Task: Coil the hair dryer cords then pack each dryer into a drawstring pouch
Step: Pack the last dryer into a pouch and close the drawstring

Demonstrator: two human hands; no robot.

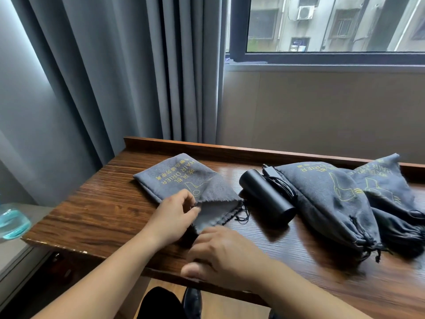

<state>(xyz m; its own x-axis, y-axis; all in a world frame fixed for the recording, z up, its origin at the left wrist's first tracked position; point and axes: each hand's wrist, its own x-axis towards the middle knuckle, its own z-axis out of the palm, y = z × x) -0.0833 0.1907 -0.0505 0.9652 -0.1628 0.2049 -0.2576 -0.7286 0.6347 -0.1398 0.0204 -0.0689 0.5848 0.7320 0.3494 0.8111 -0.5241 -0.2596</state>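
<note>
An empty grey drawstring pouch (184,180) with yellow "HAIR DRIER" print lies flat on the wooden table (103,208), its mouth toward me. My left hand (172,215) pinches the upper edge of the pouch mouth. My right hand (220,254) is at the lower edge of the mouth; its fingertips are blurred, so its grip is unclear. A black hair dryer (264,196) lies just right of the pouch with its black cord (282,187) coiled beside it. Two filled grey pouches (331,199) (391,194) lie further right, their drawstrings pulled tight.
A raised wooden lip (230,149) runs along the table's far edge under a window. Grey curtains (115,77) hang at the back left. A blue-tinted glass object (13,223) sits on a lower surface beyond the table's left edge.
</note>
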